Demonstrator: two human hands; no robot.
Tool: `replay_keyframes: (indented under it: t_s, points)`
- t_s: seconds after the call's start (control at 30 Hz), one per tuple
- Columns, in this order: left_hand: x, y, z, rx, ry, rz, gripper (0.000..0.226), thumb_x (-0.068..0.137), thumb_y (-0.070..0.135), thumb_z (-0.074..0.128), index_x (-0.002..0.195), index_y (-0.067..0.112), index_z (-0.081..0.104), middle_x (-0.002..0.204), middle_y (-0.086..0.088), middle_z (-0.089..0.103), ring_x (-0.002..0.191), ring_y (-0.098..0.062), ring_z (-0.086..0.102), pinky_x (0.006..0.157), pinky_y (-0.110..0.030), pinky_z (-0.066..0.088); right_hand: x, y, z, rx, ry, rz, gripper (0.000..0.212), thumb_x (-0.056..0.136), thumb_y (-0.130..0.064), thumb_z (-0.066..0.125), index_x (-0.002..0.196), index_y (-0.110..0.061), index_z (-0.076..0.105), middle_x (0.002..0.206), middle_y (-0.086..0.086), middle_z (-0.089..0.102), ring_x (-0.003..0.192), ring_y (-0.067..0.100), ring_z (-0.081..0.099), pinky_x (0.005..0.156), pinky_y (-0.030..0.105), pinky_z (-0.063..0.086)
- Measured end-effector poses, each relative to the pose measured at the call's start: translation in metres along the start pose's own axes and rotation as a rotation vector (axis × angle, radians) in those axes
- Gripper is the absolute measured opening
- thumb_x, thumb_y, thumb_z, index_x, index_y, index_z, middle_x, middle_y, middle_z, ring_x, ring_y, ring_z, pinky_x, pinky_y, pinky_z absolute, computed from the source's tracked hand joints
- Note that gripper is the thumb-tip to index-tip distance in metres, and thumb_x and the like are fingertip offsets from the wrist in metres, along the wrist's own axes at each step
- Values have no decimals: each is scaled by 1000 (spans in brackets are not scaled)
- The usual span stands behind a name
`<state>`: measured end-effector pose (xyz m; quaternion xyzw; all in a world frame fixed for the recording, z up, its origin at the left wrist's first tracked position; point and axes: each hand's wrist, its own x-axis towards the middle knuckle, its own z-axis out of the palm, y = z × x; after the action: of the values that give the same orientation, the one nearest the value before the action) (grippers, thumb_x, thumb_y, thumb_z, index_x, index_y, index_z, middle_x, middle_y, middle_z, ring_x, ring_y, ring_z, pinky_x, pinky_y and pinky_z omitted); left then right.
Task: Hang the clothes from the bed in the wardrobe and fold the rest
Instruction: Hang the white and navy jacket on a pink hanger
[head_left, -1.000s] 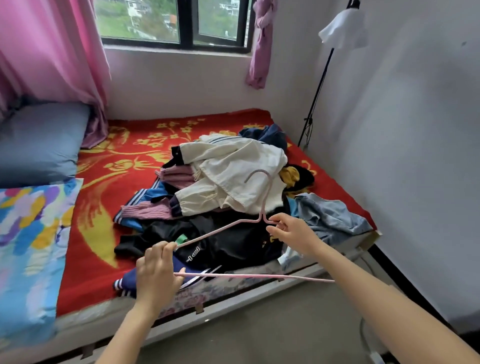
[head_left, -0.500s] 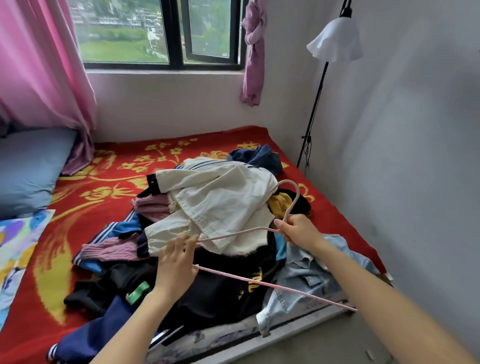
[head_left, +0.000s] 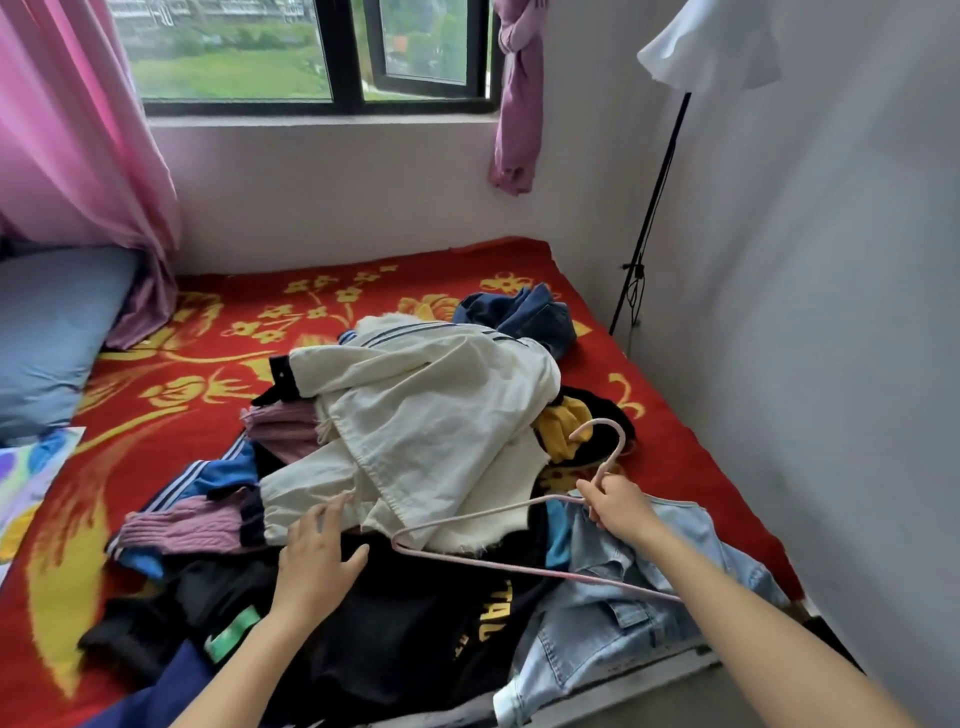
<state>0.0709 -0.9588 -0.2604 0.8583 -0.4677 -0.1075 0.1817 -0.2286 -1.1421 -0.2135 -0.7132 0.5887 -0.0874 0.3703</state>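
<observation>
The bed (head_left: 156, 467) fills most of the room, covered by a red blanket with yellow flowers. A pink curtain (head_left: 67, 130) hangs at its head end above a grey-blue pillow (head_left: 47, 338), and a floor lamp (head_left: 711, 47) stands in the far corner by the wall.

The clothes lie heaped on the near half of the bed. On top is a cream jacket (head_left: 431, 415) with dark stripes. Under it, towards the bed's edge, spreads a black top with yellow lettering (head_left: 415, 623). A pale denim jacket (head_left: 623, 623) lies at the right near corner, a ribbed pink sweater (head_left: 192, 525) sticks out on the left, dark jeans (head_left: 530, 317) are bunched at the far side, and a yellow garment (head_left: 561, 426) peeps out beside the cream jacket.

A thin pink hanger (head_left: 519, 564) is held over the pile. The right hand (head_left: 618, 509) grips it by the neck, just below the hook. The left hand (head_left: 317, 561) holds nothing. Its fingers are stretched out at the cream jacket's lower hem, and I cannot tell if they touch it.
</observation>
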Motion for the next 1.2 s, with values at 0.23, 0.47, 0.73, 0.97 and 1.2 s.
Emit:
replay_keyframes:
  t_s: [0.23,0.47,0.73,0.97,1.2]
  points:
    - [78,24,21,-161,-74,-55,62,89,27,60,143,13,32,135,-14,40,126,-30,34,103,-39,30,65,-10,-23,-196,-14,93,35,92,-18,44,58,-12,38,66,4,49,71,24,46,61,32,30]
    - [167,50,39,-75,-152,-11,59,91,32,56,142,16,33,139,-11,36,128,-29,32,101,-38,33,132,-24,-26,-390,59,142,35,86,-24,44,53,-15,36,54,-1,44,52,17,42,46,29,25]
    - [223,94,70,34,-260,21,58,94,36,48,144,18,27,146,-7,31,133,-26,28,103,-37,33,208,-13,-29,-435,61,178,30,85,-25,47,56,-16,41,57,-2,48,53,16,44,48,28,28]
    - [262,130,108,157,-392,1,57,95,37,42,146,22,22,154,-2,18,139,-23,19,106,-39,30,315,20,-45,-151,-144,240,29,83,-13,49,57,-14,37,54,-1,38,46,14,33,47,25,25]
    - [306,158,146,184,-417,-71,59,96,40,41,147,23,19,156,-3,14,141,-21,15,109,-38,26,412,57,-46,55,-271,258,53,87,-4,43,139,-9,38,140,5,44,114,25,52,85,33,44]
